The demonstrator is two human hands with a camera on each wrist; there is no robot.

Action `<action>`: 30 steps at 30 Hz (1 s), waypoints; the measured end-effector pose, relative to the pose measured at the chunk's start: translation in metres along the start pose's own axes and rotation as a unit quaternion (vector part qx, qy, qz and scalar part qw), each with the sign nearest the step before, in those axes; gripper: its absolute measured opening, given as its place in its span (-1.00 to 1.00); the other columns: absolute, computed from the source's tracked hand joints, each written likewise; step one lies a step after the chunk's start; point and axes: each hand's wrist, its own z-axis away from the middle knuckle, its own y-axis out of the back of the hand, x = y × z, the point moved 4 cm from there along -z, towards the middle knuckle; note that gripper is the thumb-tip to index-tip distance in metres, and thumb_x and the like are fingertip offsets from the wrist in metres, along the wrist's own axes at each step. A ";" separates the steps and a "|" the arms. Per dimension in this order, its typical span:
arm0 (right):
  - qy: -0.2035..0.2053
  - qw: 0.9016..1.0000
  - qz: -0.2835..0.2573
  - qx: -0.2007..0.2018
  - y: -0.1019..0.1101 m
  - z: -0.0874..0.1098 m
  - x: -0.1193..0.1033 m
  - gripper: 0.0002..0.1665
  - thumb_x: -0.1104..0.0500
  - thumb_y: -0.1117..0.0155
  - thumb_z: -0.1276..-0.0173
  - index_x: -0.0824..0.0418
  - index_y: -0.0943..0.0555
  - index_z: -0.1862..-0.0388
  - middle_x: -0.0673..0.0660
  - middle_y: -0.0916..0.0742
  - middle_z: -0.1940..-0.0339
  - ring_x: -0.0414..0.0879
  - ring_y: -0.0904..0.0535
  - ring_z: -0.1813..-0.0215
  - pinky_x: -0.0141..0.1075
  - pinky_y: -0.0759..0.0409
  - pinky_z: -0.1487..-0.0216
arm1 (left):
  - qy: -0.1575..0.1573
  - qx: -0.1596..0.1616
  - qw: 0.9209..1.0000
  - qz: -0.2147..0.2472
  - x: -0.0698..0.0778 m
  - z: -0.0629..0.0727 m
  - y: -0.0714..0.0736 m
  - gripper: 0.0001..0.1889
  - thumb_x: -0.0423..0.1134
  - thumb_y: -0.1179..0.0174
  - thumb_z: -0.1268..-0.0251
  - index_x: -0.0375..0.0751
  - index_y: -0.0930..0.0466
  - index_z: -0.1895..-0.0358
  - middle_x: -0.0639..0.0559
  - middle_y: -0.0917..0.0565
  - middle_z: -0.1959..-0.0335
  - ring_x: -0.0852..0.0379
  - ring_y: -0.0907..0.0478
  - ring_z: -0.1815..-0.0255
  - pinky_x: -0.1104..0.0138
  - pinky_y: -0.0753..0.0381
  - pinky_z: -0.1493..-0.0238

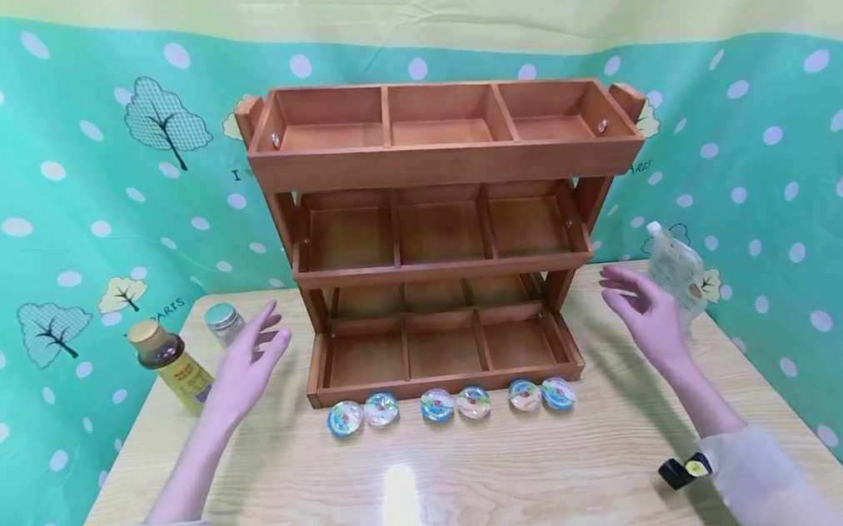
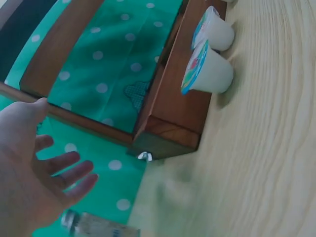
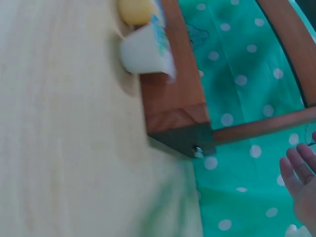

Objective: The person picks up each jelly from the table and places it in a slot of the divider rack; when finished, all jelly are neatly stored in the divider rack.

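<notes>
Wooden rack between the left fingers and the right fingers

White glare on tabletop, dimmer wrist views

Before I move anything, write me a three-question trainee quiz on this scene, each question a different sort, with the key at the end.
1. Count: how many small cups are set out in front of the wooden rack?
2. True or false: the right hand holds nothing.
3. Multiple choice: what colour is the lid of the clear jar near the left hand?
A) Red
B) Blue-green
C) Black

Key: 1. Six. 2. True. 3. B.
</notes>
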 end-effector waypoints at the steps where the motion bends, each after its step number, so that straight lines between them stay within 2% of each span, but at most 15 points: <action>1: 0.006 1.000 -0.011 -0.007 -0.002 0.003 0.000 -0.53 0.32 -0.25 -0.50 0.41 -0.55 -0.34 -0.35 -0.73 -0.02 -0.41 -0.69 -0.08 -0.63 -0.62 -0.10 | 0.007 -0.012 1.000 0.009 -0.003 -0.001 -0.003 -0.27 0.09 0.03 -0.64 -0.14 0.00 -0.68 -0.41 -0.33 -0.54 -0.41 -0.41 -0.46 -0.24 -0.42 -0.43; 6: 0.026 0.993 -0.098 -0.054 -0.010 0.017 0.002 -0.57 0.41 -0.20 -0.49 0.56 -0.52 -0.29 -0.06 -0.80 0.01 -0.26 -0.75 -0.01 -0.53 -0.70 -0.03 | 0.050 -0.071 0.996 0.037 -0.015 0.001 -0.020 -0.21 0.12 0.00 -0.62 -0.12 0.07 -0.69 -0.42 -0.27 -0.57 -0.44 -0.35 -0.49 -0.27 -0.38 -0.46; 9: 0.024 0.989 -0.118 -0.089 -0.015 0.024 0.001 -0.60 0.42 -0.19 -0.49 0.56 -0.53 -0.25 0.07 -0.80 0.06 -0.21 -0.77 0.04 -0.48 -0.74 0.02 | 0.063 -0.096 0.992 0.051 -0.022 0.004 -0.029 -0.20 0.08 -0.03 -0.61 -0.17 0.09 -0.69 -0.44 -0.25 -0.57 -0.46 -0.32 -0.51 -0.28 -0.35 -0.47; 13: 0.017 0.985 -0.111 -0.134 -0.023 0.031 -0.002 -0.65 0.42 -0.17 -0.50 0.58 -0.54 -0.19 0.13 -0.81 0.11 -0.25 -0.77 0.11 -0.46 -0.74 0.07 | 0.075 -0.120 0.988 0.065 -0.029 0.008 -0.037 -0.17 0.03 -0.08 -0.59 -0.20 0.11 -0.69 -0.46 -0.22 -0.58 -0.46 -0.24 -0.56 -0.30 -0.28 -0.51; 18: 0.020 0.978 -0.088 -0.188 -0.029 0.041 -0.005 -0.69 0.45 -0.16 -0.48 0.59 -0.55 -0.14 0.07 -0.81 0.16 -0.26 -0.78 0.13 -0.43 -0.75 0.10 | 0.083 -0.141 0.984 0.073 -0.039 0.010 -0.045 -0.14 0.02 -0.12 -0.56 -0.21 0.14 -0.69 -0.49 -0.15 -0.60 -0.46 -0.15 -0.61 -0.29 -0.17 -0.57; 25: 0.019 0.963 -0.047 -0.266 -0.035 0.055 -0.006 -0.67 0.44 -0.22 -0.45 0.55 -0.58 -0.15 0.40 -0.78 0.13 -0.22 -0.77 0.10 -0.45 -0.71 0.04 | 0.092 -0.161 0.979 0.087 -0.046 0.011 -0.051 -0.08 0.06 -0.15 -0.53 -0.14 0.19 -0.71 -0.45 -0.06 -0.64 -0.45 -0.06 -0.65 -0.27 -0.08 -0.61; 30: 0.009 0.959 0.002 -0.282 -0.035 0.059 -0.002 -0.68 0.37 -0.32 -0.41 0.45 -0.64 -0.11 0.27 -0.82 0.11 -0.25 -0.75 0.10 -0.48 -0.67 0.01 | 0.095 -0.171 0.976 0.094 -0.049 0.014 -0.053 -0.06 0.06 -0.17 -0.52 -0.06 0.23 -0.71 -0.41 -0.02 -0.67 -0.43 0.02 -0.67 -0.27 -0.02 -0.63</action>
